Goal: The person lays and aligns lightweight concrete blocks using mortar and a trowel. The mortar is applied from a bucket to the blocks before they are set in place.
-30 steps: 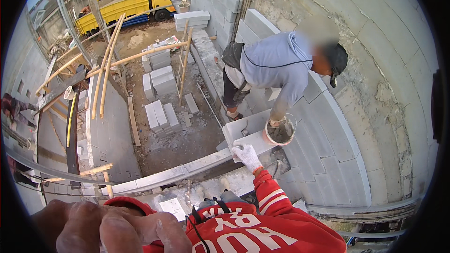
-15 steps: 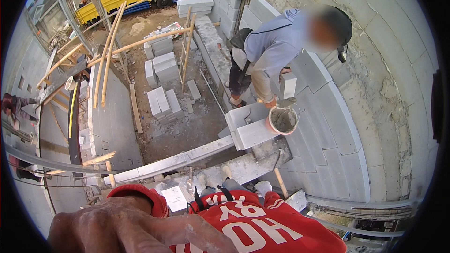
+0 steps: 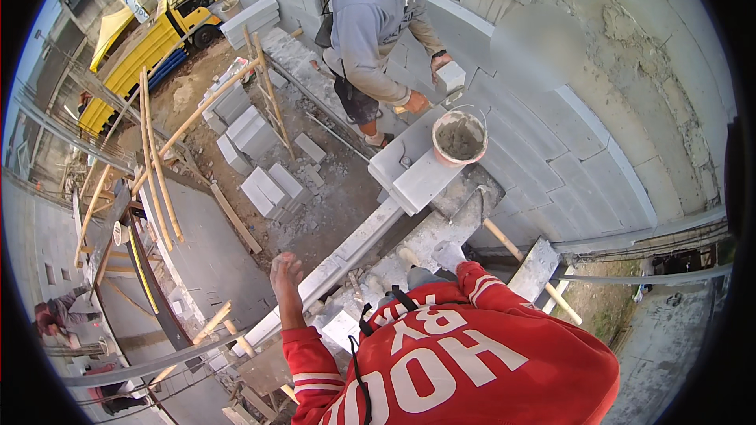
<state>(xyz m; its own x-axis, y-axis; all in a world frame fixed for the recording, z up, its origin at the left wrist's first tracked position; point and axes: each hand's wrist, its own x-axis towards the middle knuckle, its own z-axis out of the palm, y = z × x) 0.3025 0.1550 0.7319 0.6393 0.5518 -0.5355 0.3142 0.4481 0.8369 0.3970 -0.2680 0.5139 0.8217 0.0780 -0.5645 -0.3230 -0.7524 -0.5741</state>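
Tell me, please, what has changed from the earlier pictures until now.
The left hand has moved from close to the camera forward, open. The gloved right hand has left the white block and drawn back toward the body. The co-worker, earlier reaching into the bucket, now holds a small block and a trowel. The bucket stays on the blocks.

Behind the left hand point(image 3: 286, 272) the sleeve point(image 3: 312, 360) was red, striped white; beyond the right hand point(image 3: 449, 256) the bucket point(image 3: 450, 159) was pinkish.
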